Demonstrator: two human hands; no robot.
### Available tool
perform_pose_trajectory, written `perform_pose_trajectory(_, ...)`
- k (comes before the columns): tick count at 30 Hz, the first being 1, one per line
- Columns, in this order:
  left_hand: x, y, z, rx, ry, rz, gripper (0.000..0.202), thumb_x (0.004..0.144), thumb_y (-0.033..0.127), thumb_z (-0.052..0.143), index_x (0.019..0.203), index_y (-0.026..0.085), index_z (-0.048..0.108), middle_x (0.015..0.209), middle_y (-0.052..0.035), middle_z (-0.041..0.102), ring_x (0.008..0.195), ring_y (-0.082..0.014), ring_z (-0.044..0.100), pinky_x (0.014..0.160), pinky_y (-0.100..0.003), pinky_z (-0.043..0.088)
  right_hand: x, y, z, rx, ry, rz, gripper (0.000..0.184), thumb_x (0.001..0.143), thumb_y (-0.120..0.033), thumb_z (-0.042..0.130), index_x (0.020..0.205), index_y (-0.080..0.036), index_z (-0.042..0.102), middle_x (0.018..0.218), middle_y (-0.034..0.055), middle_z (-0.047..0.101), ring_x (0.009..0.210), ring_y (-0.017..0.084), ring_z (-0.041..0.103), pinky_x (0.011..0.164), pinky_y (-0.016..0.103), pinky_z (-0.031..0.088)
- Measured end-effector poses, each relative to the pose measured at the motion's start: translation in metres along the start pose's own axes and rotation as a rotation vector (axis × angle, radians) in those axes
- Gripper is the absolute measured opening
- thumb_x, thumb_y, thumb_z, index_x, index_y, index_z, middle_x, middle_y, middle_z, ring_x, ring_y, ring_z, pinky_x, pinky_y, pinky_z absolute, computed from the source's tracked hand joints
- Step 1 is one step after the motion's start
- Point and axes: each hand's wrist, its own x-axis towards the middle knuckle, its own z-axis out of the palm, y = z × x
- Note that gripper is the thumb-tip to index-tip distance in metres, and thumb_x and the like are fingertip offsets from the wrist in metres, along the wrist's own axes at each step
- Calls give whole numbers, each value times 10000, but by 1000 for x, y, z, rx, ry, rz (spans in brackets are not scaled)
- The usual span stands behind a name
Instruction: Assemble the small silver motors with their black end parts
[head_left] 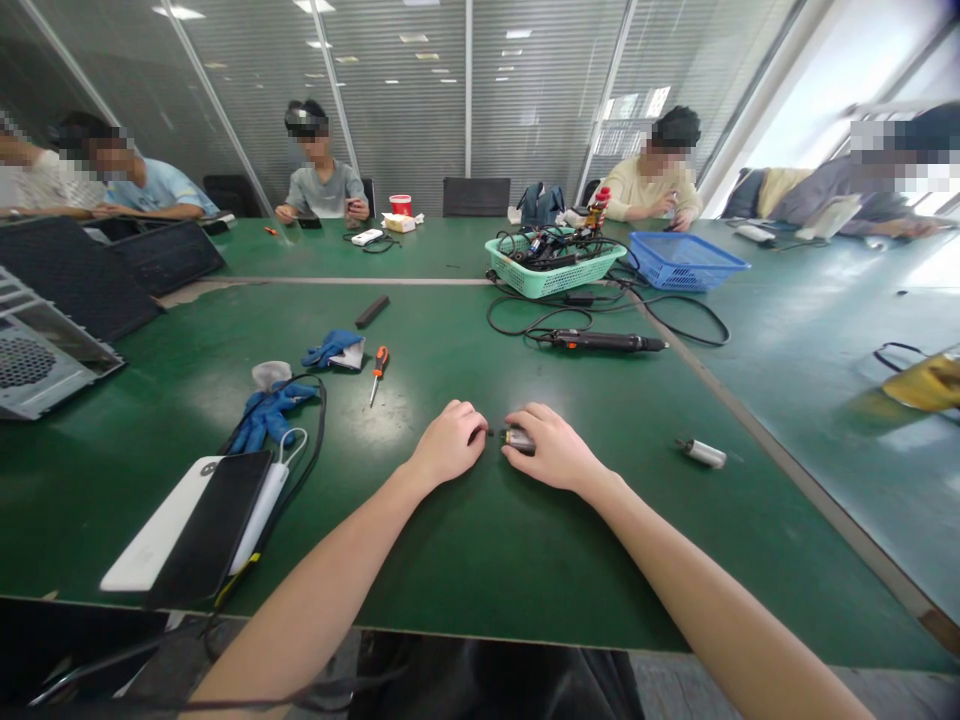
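My right hand (551, 447) is closed around a small silver metal cylinder (519, 440), which looks like a small motor lying sideways with its end toward the left. Facing it, my left hand (451, 442) has its fingers curled together, and a tiny dark bit shows at the fingertips; what it is I cannot make out. A narrow gap separates the two hands, both low over the green table (480, 560). Off to the right lies a second silver cylinder (705, 454) of similar look, with a thin part at its left end.
Left of my hands are an orange-handled screwdriver (379, 370), blue gloves (271, 408), a white phone (161, 525) and a dark phone (214, 525). Ahead lie a black electric screwdriver (607, 342), a green basket (555, 275) of cables and a blue basket (686, 262). Several people sit around the table.
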Motion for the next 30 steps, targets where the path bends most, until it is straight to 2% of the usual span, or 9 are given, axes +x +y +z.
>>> perform_pose_trajectory(6, 1, 1, 0, 7, -13, 9, 131, 929, 167, 545, 928, 194, 674, 941, -58, 615, 976, -212, 546, 872, -355, 501, 14, -12, 4, -136, -68, -29, 240, 914, -370, 626, 1062, -193, 691, 1004, 89, 648, 984, 242, 586, 909, 364, 466)
perform_pose_trajectory(12, 1, 0, 0, 5, -16, 4, 134, 930, 170, 538, 921, 197, 670, 934, -58, 606, 972, -212, 544, 860, -355, 502, 22, -18, 8, -194, -95, 15, 184, 943, -324, 593, 1006, -204, 718, 991, 82, 646, 974, 225, 585, 852, 325, 458)
perform_pose_trajectory(17, 1, 0, 1, 8, -15, 3, 144, 933, 173, 527, 920, 199, 668, 928, -56, 606, 971, -213, 543, 859, -358, 501, 23, -15, 14, -170, -105, 50, 160, 961, -290, 580, 978, -220, 722, 991, 70, 650, 982, 216, 589, 827, 312, 460)
perform_pose_trajectory(23, 1, 2, 1, -2, -16, 1, 151, 933, 172, 529, 920, 202, 677, 928, -56, 613, 966, -213, 547, 862, -359, 501, 18, -10, 17, -109, -48, -53, 92, 913, -222, 607, 919, -217, 699, 970, 63, 653, 930, 211, 581, 839, 331, 479)
perform_pose_trajectory(30, 1, 1, 1, 3, -5, 3, 147, 925, 161, 540, 912, 202, 680, 927, -57, 618, 968, -213, 552, 880, -365, 500, 7, -6, 10, -33, -20, -101, 116, 939, -215, 563, 983, -227, 669, 977, 60, 649, 966, 211, 586, 852, 331, 499)
